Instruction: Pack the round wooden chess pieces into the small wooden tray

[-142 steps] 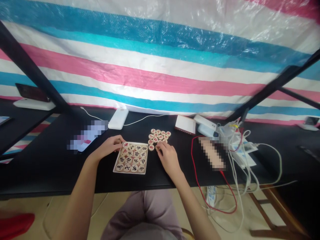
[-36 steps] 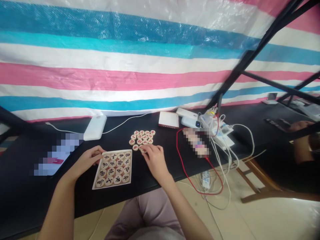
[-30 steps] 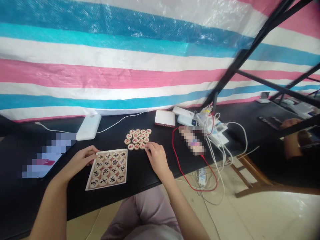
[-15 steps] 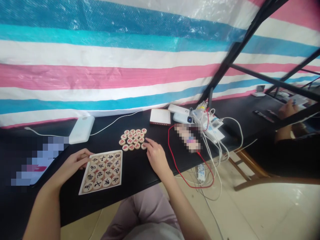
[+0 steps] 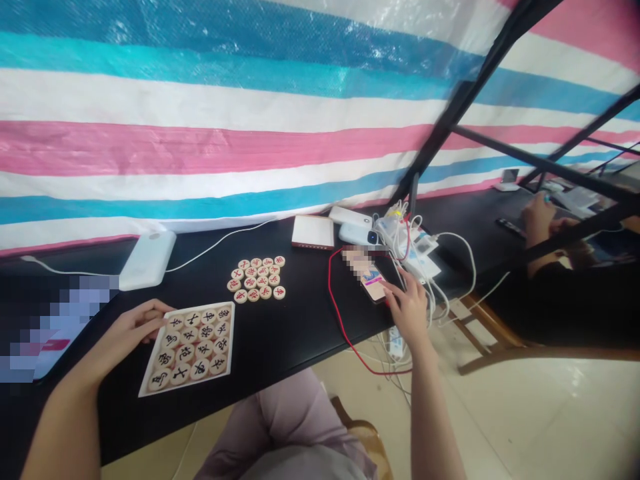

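Observation:
My left hand (image 5: pixel 134 332) grips the left edge of a white tray (image 5: pixel 231 341), its thumb at the rim and fingers curled. In the tray, black-lettered Chinese chess pieces (image 5: pixel 185 353) lie in rows. Beyond it, red-lettered Chinese chess pieces (image 5: pixel 263 272) lie face up in a loose cluster on the black table (image 5: pixel 295 327). My right hand (image 5: pixel 413 303) is at the near right edge of a smartphone (image 5: pixel 375 288) with a lit, partly blurred screen. Its fingers are stretched out and apart; the fingertips touch or nearly touch the phone.
A shallow white box (image 5: pixel 313 231) and white devices (image 5: pixel 358 233) stand at the back beside tangled cables (image 5: pixel 400 220). A red cable (image 5: pixel 331 293) loops off the table edge. A white power bank (image 5: pixel 148 260) and a tablet (image 5: pixel 65 333) lie left. Another person's hand (image 5: pixel 539 217) shows far right.
My right hand has left the red pieces and moved right to the smartphone. My left hand stays at the tray. The view has shifted slightly to the right.

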`<state>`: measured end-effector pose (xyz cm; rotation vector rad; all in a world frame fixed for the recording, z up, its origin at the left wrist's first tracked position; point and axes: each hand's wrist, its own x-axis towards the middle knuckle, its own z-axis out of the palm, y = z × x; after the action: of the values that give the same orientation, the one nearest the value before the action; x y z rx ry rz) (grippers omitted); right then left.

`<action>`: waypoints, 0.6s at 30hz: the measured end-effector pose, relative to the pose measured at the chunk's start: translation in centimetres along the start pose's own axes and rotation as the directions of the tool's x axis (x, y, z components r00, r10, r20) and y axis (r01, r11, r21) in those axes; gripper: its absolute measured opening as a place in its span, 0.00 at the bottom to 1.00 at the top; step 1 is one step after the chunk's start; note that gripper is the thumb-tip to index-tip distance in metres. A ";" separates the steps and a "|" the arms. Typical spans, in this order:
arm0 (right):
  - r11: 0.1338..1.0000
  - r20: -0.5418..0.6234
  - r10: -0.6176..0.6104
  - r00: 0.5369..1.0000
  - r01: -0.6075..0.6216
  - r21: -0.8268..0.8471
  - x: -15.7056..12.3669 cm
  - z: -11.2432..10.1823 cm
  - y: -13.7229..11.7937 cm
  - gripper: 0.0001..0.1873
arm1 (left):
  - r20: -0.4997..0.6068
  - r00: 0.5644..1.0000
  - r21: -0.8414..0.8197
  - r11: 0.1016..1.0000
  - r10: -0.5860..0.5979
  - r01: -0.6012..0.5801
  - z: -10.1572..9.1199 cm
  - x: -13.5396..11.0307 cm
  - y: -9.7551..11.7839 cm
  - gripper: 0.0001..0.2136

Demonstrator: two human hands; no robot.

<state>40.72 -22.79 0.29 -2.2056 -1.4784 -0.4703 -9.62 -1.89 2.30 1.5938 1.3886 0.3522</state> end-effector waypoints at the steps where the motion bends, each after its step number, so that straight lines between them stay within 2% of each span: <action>1: 1.000 0.010 -0.002 1.000 0.002 -0.007 0.0 0.1 -0.1 0.18 | 0.006 1.000 0.004 1.000 -0.001 0.001 0.0 0.1 -0.1 0.15; 7: 0.999 0.088 0.026 0.996 -0.023 -0.037 0.3 0.4 -0.6 0.19 | 0.035 0.999 0.022 1.000 -0.004 0.004 -0.1 0.1 -0.3 0.17; 13: 0.998 -0.002 0.038 0.999 -0.038 0.059 0.4 0.2 -1.3 0.19 | 0.020 1.000 0.027 1.000 0.003 -0.003 0.1 -0.1 -0.1 0.17; 16: 0.987 -0.040 0.009 0.999 -0.003 0.160 0.8 -0.2 -3.9 0.17 | 0.012 1.000 0.031 1.000 -0.002 0.002 0.1 -0.1 0.1 0.18; 18: 0.965 -0.046 -0.046 0.998 0.056 0.257 1.2 -0.5 -7.0 0.15 | 0.008 1.000 0.028 1.000 -0.009 0.009 0.2 -0.1 0.3 0.18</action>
<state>34.61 -19.81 2.46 -1.9487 -1.4870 -0.3153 -9.36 -2.03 2.48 1.6093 1.3998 0.3222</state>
